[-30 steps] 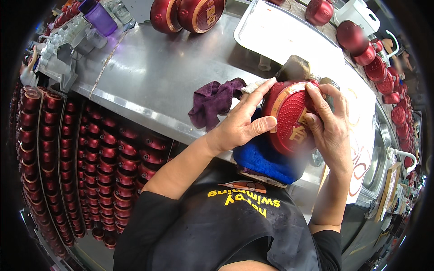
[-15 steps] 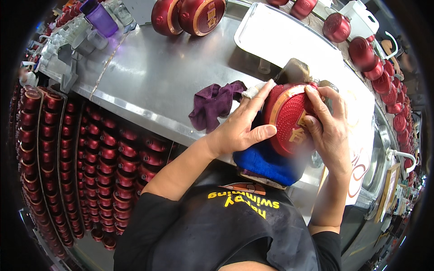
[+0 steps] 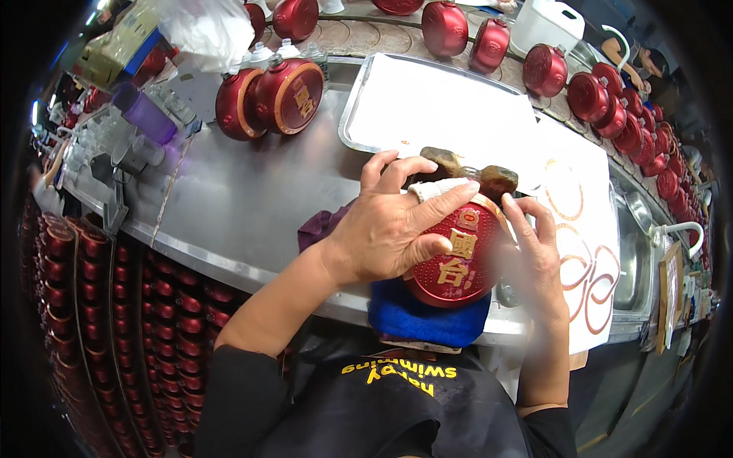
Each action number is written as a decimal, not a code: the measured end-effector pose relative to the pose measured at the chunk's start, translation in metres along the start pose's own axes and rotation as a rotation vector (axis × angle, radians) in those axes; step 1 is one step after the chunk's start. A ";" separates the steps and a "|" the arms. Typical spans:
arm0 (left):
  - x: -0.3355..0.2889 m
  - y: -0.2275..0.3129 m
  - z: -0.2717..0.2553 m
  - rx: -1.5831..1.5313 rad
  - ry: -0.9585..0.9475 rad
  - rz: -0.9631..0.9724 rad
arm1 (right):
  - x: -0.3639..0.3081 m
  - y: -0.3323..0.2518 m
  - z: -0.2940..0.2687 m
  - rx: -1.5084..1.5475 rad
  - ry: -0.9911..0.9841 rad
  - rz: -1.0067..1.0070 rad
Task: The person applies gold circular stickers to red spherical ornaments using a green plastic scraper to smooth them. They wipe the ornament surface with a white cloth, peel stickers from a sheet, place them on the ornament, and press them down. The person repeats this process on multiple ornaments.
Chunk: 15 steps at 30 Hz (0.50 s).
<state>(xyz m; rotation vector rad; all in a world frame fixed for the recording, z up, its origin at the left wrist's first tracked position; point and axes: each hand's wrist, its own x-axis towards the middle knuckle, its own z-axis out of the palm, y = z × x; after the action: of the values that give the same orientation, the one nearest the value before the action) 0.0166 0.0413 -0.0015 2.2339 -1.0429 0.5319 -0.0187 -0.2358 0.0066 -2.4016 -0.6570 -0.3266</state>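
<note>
A round, flattened red bottle with raised gold characters and an orange-gold rim band lies tilted on a blue cloth pad in front of me. My left hand reaches across its upper left, a white cloth pinched under the fingers and the thumb over the bottle's face. At the upper right rim, the fingertips of my right hand bend against the bottle. Two dark brown, rounded blocks stand just beyond it. A purple cloth is partly hidden behind my left hand.
Two red bottles stand at the far left of the metal table. Behind is a paper-lined metal tray; orange rings lie on white paper at right. Red bottles line the far conveyor. Bottle-filled racks stand lower left.
The bottle has turned so its face shows more fully, with the characters closer to upright. My left fingers have bent and moved along the rim; my right hand has slid down its right side.
</note>
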 end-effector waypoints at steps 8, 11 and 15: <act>0.031 0.001 0.000 -0.004 -0.087 0.088 | -0.018 0.008 0.002 0.046 0.064 0.082; 0.037 0.002 0.001 -0.014 -0.126 0.087 | -0.026 0.010 0.003 0.222 0.060 0.234; 0.041 0.004 -0.001 0.040 -0.146 0.107 | -0.035 0.010 0.004 0.095 0.174 0.092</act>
<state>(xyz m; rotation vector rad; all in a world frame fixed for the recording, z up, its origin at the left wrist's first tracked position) 0.0385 0.0181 0.0247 2.2888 -1.2423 0.4435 -0.0432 -0.2528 -0.0150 -2.2737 -0.4708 -0.4491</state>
